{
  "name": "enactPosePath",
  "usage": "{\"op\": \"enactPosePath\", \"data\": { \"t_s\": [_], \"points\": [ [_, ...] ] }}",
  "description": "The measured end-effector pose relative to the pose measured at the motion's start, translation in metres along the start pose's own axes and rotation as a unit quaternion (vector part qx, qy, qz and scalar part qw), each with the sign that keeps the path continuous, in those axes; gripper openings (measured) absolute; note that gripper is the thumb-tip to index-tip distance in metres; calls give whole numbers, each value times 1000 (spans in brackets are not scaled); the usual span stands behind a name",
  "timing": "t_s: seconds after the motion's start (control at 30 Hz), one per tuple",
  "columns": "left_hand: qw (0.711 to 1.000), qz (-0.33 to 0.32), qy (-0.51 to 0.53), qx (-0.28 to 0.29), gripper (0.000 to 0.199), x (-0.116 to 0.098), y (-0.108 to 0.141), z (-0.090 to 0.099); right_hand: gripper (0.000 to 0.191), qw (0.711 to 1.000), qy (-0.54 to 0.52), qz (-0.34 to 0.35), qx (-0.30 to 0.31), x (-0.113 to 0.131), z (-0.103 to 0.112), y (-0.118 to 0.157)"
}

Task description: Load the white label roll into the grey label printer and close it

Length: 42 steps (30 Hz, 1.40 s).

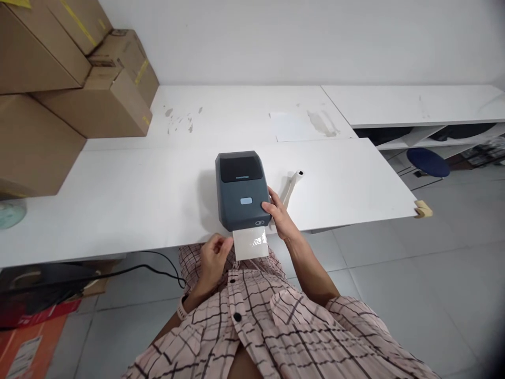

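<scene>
A dark grey label printer (241,192) sits near the front edge of the white table, a light button on its lid. From its front slot hangs a blank white label (250,243), glossy at the right and reaching past the table edge. My right hand (279,215) grips the printer's right side, thumb on top and fingers along the flank. Just left of the label is my left hand (214,258), its fingers curled and thumb and forefinger close together by the label's edge. Whether they pinch anything is hidden.
A small white paper roll (296,178) with a loose strip lies right of the printer. Cardboard boxes (106,97) are stacked at the left. A white sheet (290,126) lies farther back. Black cables (145,267) hang below the table; a blue stool (428,161) stands at the right.
</scene>
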<state>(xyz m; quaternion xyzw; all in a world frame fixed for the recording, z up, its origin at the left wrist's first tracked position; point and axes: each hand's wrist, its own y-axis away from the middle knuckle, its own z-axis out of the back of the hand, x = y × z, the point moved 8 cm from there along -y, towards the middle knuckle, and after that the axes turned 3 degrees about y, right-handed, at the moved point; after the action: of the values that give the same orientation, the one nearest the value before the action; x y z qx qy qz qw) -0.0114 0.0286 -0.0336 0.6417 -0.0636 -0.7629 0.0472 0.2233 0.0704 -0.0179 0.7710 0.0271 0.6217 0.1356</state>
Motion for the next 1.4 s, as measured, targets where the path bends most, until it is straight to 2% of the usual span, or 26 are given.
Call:
{"op": "enactPosePath", "data": {
  "t_s": [0.1,0.17,0.23,0.3,0.4,0.5,0.6,0.67,0.73,0.8,0.93,1.0,1.07,1.17,1.3,1.4],
  "points": [
    [984,76,71,146,50,-1,9,-31,101,1000,1,4,-1,1,-1,1],
    [961,138,135,200,51,-4,12,-45,103,1000,-2,3,-3,1,-1,1],
    [945,167,160,232,53,-8,13,-51,105,1000,-6,-3,-3,1,-2,1],
    [948,152,133,245,51,-12,11,-50,106,1000,-6,-12,-4,2,-2,2],
    [960,92,43,261,46,-17,8,-42,108,1000,18,-6,-23,11,-3,2],
    [976,10,-18,219,52,-26,3,-26,115,997,66,16,-26,27,-11,0],
    [994,-53,-30,91,49,-35,-7,4,124,996,84,3,-9,36,-23,-3],
    [997,-76,-30,8,39,-37,-13,23,126,997,81,-9,-10,37,-26,-6],
    [994,-96,-31,-43,32,-39,-17,33,126,997,78,-10,-17,38,-26,-8],
    [994,-98,-33,-34,47,-38,-22,28,125,996,83,-2,-26,38,-25,-10],
    [996,-70,-27,55,87,-34,-24,-1,121,995,98,23,-23,37,-23,-9],
    [995,-57,5,80,97,-32,-22,-12,115,994,99,45,-9,34,-20,-4],
    [994,-45,43,94,94,-29,-22,-18,100,993,95,65,4,28,-14,5],
    [993,-56,63,88,81,-27,-25,-15,79,992,104,72,-1,13,-2,20],
    [993,-102,32,55,85,-32,-30,-4,79,985,149,79,-31,4,9,32],
    [994,-100,20,50,89,-36,-32,-1,83,983,165,80,-31,7,10,33]
  ]
}}
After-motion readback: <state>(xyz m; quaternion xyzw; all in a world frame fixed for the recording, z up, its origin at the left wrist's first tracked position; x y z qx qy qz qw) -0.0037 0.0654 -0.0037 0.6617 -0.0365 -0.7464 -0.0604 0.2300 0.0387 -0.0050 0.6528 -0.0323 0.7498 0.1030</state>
